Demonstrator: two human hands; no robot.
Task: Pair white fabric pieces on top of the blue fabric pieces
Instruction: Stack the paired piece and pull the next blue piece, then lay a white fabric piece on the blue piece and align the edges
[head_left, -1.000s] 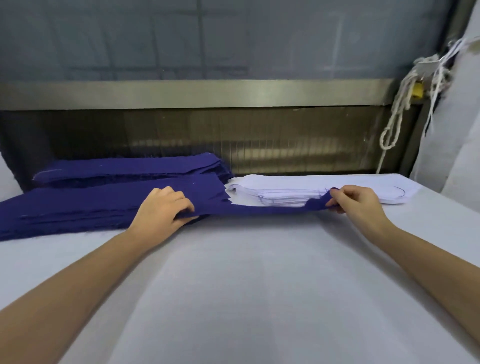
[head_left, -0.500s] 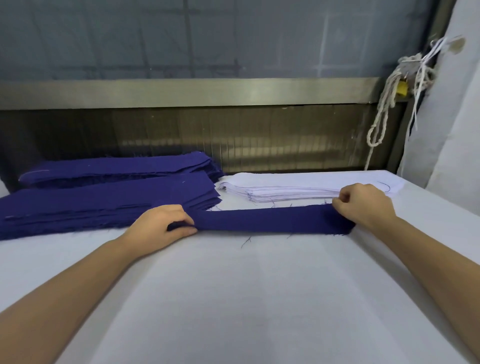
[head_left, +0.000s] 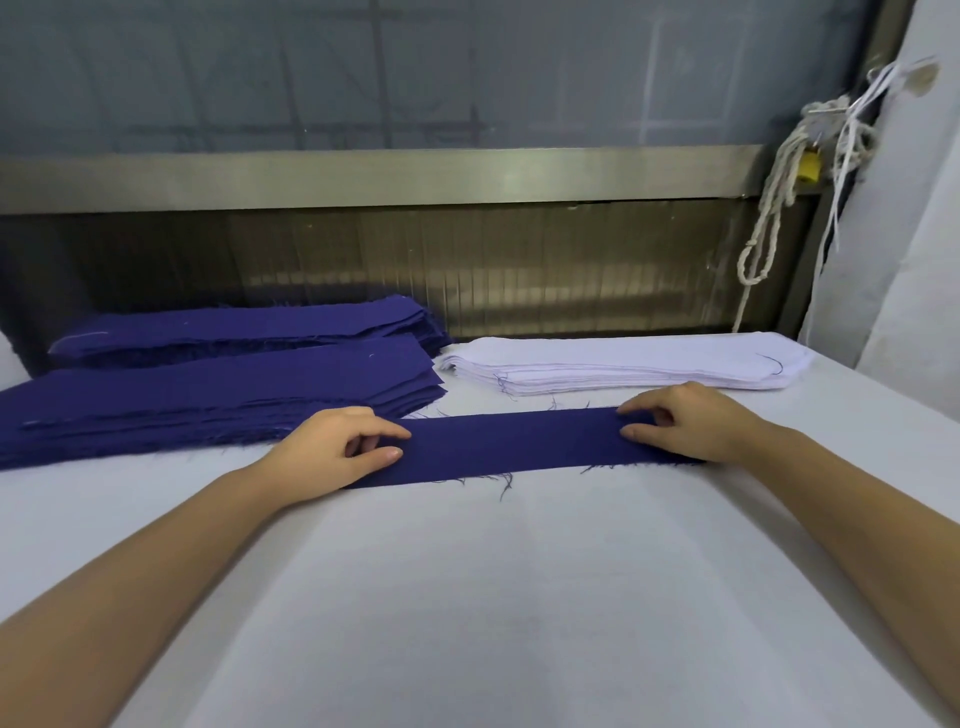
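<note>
Blue strip (head_left: 511, 444): laid flat across the table (head_left: 519, 597), just near of the stacks, likely to receive a white piece.
Left hand (head_left: 332, 441): set on its left end, fingers bent; pinch or press cannot be told.
Right hand (head_left: 680, 421): likewise on the right end, apparently for tautness.
Stacks: blue piles (head_left: 218, 395) far left, white pile (head_left: 623, 361) far right.
Room: metal rail (head_left: 363, 176) behind; rope (head_left: 769, 208) hung far right.

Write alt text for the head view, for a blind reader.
The left hand and right hand rest on the ends of a blue strip flat on a white table. Behind lie blue stacks, left, and a white stack, right.
</note>
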